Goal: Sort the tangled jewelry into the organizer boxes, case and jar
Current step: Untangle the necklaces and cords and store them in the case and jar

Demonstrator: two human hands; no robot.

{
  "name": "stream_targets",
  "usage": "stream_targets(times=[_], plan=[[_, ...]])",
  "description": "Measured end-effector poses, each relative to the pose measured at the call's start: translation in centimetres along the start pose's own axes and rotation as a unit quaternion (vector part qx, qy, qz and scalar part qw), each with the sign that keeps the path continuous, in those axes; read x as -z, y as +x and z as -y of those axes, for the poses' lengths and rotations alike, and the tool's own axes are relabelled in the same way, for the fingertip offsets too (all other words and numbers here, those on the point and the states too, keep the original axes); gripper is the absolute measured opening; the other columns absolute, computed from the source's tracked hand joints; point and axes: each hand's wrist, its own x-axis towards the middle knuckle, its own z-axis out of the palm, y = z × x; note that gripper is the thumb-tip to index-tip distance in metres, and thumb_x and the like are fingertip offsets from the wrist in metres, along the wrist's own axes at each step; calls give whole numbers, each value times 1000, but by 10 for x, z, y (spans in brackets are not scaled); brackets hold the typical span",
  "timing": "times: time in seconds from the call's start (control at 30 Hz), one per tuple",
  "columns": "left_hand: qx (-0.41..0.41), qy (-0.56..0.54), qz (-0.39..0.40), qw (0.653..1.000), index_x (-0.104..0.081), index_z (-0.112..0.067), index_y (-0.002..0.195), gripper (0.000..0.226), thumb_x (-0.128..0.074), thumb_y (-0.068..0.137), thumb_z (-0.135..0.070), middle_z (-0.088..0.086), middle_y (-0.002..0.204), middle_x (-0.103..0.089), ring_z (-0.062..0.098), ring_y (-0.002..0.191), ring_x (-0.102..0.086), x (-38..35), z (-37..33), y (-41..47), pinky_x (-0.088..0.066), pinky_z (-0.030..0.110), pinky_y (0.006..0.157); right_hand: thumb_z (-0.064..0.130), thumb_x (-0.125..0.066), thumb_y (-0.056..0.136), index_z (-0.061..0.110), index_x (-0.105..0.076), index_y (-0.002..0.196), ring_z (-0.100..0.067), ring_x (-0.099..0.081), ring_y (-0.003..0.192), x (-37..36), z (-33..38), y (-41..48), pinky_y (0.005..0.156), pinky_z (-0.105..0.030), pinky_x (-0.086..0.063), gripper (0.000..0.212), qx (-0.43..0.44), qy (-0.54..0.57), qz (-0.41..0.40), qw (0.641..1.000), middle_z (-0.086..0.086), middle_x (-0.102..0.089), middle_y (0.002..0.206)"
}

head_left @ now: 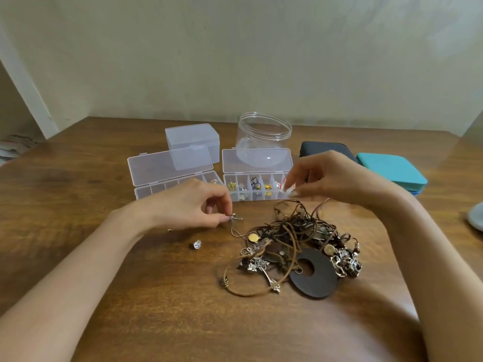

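Hands apart: left hand pinches a small silver charm on thin cord; right hand pinches a blurred pale bit at the right end of the clear plastic compartmented organizer box. At the left hand's four o'clock lies the tangled brown-cord jewelry pile.

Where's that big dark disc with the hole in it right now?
In the head view the dark disc lies on the wooden table at the near right edge of the tangled jewelry pile, with silver charms just right of it.
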Motion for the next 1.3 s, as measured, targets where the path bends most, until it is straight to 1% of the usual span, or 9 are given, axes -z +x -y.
stream_targets(times=[0.17,0.3,0.4,0.53,0.73,0.83,0.97,1.1,1.3], plan=[[-45,16,-46,998,-60,-32,92,8,-65,85,-33,-17,91,-56,2,82,-50,-7,-6,2,-42,14,71,21,-70,83,16,-73,92,-13,-64,62,-4,8,-9,53,-16,-48,11,-41,43,249,967,-7,-73,77],[-77,-106,-45,990,-52,-26,95,38,-65,76,-57,-12,87,-57,-1,74,-52,-19,-33,2,-44,13,66,14,-65,88,21,-72,101,-13,-63,63,-11,11,-4,58,-22,-51,17,24,77,182,980,1,-73,93],[-58,13,40,997,-32,-40,105,48,-61,74,-62,-19,102,-49,1,88,-53,-31,-38,6,-46,17,76,15,-69,84,18,-71,94,-9,-60,57,-2,8,-5,53,-19,-48,11,9,94,111,989,-3,-72,89],[-107,47,37,992,-42,-43,105,26,-61,88,-39,-12,108,-52,4,96,-52,-33,-30,9,-47,28,84,16,-75,79,21,-68,89,1,-54,53,8,-2,-9,49,-13,-41,13,-40,10,105,994,4,-66,74],[-110,-59,-64,990,-57,-22,90,19,-64,83,-6,-11,88,-60,5,83,-57,-23,-25,5,-49,23,75,21,-77,76,37,-58,111,-8,-55,92,-3,2,-9,76,-25,-49,43,-90,-80,214,969,11,-51,109],[-88,-121,-72,986,-57,-19,91,19,-64,85,-3,-5,88,-61,12,84,-59,-16,-27,1,-50,30,78,18,-78,76,39,-55,97,-8,-53,87,-13,4,-4,76,-31,-52,38,-79,-93,203,972,9,-50,105],[-69,-172,-50,981,-57,-18,93,20,-61,86,0,0,91,-60,17,88,-61,-13,-29,-1,-51,36,83,17,-75,79,31,-59,88,-5,-53,78,-13,1,-3,65,-20,-40,23,-66,-102,180,976,10,-57,93],[-45,-156,-11,987,-53,-19,95,20,-59,87,-2,5,95,-59,18,88,-60,-14,-29,0,-51,37,84,10,-73,79,22,-65,84,-6,-59,72,-2,-2,-7,69,-26,-48,15,-67,-25,144,987,-2,-67,83],[-70,-78,10,994,-60,-19,84,22,-53,86,2,-11,90,-55,2,89,-53,-14,-26,2,-44,15,79,0,-66,82,12,-64,93,-17,-65,81,8,-7,-8,79,-33,-53,16,-60,131,98,985,-10,-68,86]])
